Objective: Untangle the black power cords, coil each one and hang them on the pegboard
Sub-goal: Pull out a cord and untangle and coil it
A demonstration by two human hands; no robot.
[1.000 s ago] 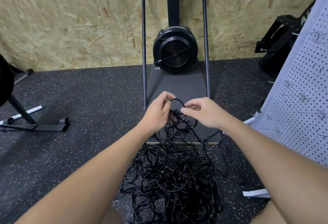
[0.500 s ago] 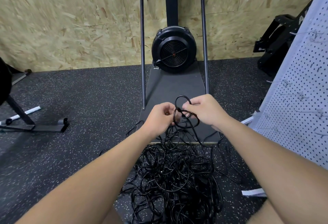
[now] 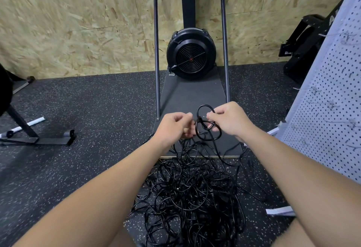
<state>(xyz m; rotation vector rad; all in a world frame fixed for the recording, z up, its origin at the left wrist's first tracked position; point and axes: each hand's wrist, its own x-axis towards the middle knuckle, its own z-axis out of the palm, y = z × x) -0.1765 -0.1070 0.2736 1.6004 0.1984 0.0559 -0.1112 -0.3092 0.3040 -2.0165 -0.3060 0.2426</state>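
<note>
A big tangle of black power cords (image 3: 191, 194) lies on the speckled floor in front of me. Both hands are raised over its far edge. My left hand (image 3: 173, 127) and my right hand (image 3: 228, 119) pinch the same black cord, which forms two small loops (image 3: 207, 125) between them. Strands hang from the loops down into the pile. The white pegboard (image 3: 332, 106) stands at the right, with several wire hooks sticking out of it.
A black fan machine (image 3: 191, 57) with a tubular frame stands on a dark platform (image 3: 193, 98) against the chipboard wall. A black metal stand (image 3: 37, 139) lies on the floor at left. Dark equipment (image 3: 304, 45) sits behind the pegboard. A white strip (image 3: 279, 211) lies at right.
My hands have drawn slightly apart and the cord between them has opened into two loops; the right hand shifted to the right.
</note>
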